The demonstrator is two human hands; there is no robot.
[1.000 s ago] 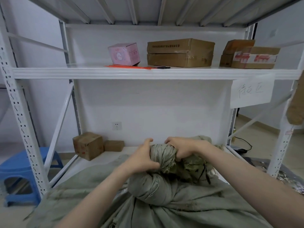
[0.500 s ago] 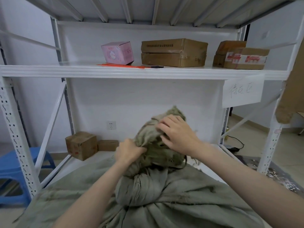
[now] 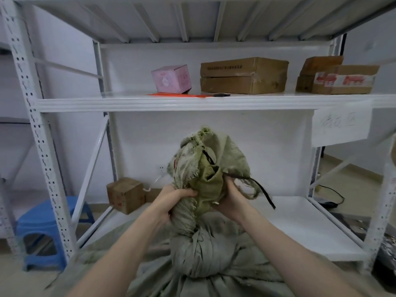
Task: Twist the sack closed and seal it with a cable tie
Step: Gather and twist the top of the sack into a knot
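**Both Hands Clamped on a Twisted Sack Neck**

At the far left a blue plastic stool (image 3: pixel 46 230) stood on the floor beside the perforated upright of a white metal rack (image 3: pixel 40 146). Behind the rack's lower level a small cardboard box (image 3: pixel 125 195) sat near the white wall. On the middle shelf (image 3: pixel 214 102) lay a pink carton (image 3: pixel 171 79), with a thin orange strip (image 3: pixel 177 94) in front of it near the edge, then a flat brown carton (image 3: pixel 243 75), then two more taped cartons (image 3: pixel 338 78) toward the right. A handwritten paper sign (image 3: pixel 340 127) hung from the shelf edge on the right, too blurred to read. The white lower deck (image 3: pixel 300 228) ran out to the right, partly bare.

The olive-green sack (image 3: pixel 205 254) lay across that lower deck in the foreground, its body spreading toward the viewer. Its neck was wound into a thick rope of cloth that rose nearly upright, long axis vertical, and ended in a frayed open mouth pointing up and slightly away.

The left hand (image 3: pixel 173 200) was wrapped around the left side of the neck, fingers curled tight into the fabric with no gap showing. The right hand (image 3: pixel 230 202) gripped the opposite side at the same height, palm against the cloth and fingers pressed closed around it, thumb uppermost. A dark narrow strap (image 3: pixel 260 188) trailed out from the gathered fabric just above the right hand and hung down to the right; I could not tell whether any finger pinched it or whether it was the tie.
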